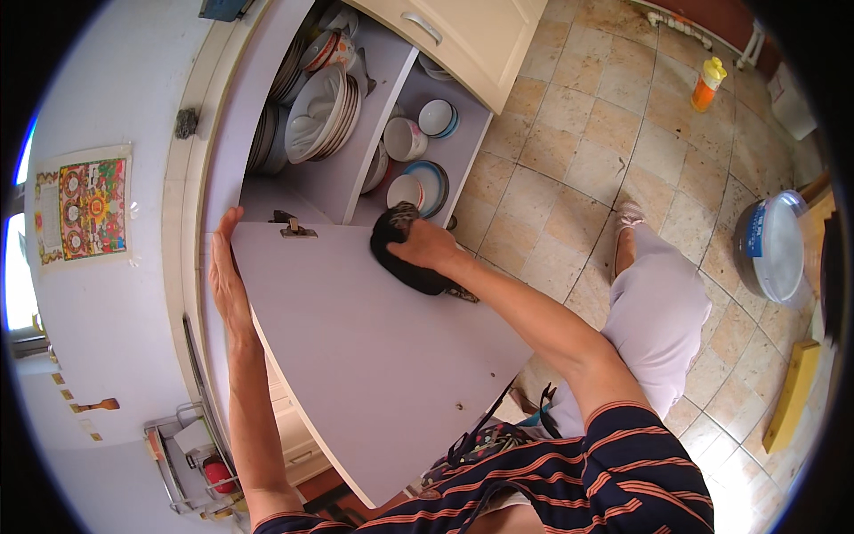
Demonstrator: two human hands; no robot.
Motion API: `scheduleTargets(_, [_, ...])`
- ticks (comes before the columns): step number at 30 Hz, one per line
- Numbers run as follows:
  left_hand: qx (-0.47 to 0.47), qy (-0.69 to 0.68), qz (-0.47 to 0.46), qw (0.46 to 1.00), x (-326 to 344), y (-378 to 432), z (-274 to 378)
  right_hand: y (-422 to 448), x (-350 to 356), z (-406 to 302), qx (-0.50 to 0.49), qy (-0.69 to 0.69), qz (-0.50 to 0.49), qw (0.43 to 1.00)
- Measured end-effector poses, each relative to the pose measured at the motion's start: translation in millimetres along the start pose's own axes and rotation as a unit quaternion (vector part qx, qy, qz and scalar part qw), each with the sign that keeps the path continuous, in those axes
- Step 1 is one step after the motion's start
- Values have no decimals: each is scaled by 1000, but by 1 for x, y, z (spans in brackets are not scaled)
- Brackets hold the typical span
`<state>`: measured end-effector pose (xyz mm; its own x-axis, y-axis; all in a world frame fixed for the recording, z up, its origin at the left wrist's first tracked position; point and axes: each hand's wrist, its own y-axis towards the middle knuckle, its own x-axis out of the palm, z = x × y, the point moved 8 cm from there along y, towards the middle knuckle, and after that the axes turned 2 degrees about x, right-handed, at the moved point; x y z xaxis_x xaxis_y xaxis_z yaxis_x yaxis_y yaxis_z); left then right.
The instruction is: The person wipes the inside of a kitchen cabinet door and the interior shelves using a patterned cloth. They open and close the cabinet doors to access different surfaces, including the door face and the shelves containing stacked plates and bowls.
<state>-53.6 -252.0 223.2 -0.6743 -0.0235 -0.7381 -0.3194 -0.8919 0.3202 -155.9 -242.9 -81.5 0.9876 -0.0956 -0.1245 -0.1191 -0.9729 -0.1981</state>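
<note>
The inner face of a cabinet door (360, 360) fills the middle of the view, swung open on a metal hinge (298, 229). My left hand (229, 280) holds the door's upper edge, its fingers stretched along it beside the countertop. A bunched black cloth (410, 270) with a patterned part is in my right hand (430, 245), pressed against the door's inner face near the cabinet opening. Just beyond the cloth, bowls (405, 139) and a blue-rimmed plate (437, 190) stand on one shelf. Stacked white dishes (313, 123) are in the neighbouring compartment.
Another cream door (467, 40) with a metal handle stands open at the top. On the tiled floor (554, 180) are an orange bottle (707, 85) and a clear plastic tub (774, 247). A wire rack (193, 460) and a scouring pad (187, 123) sit on the left.
</note>
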Motion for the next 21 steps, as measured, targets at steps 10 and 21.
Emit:
scheduleTargets(10, [12,-68,-42,997,7,-2,5,-47,-26,-194,-262,239,-22,935])
scheduleTargets(21, [61,57,-26,996,7,-1,14,11,4,72,84,-36,-16,996])
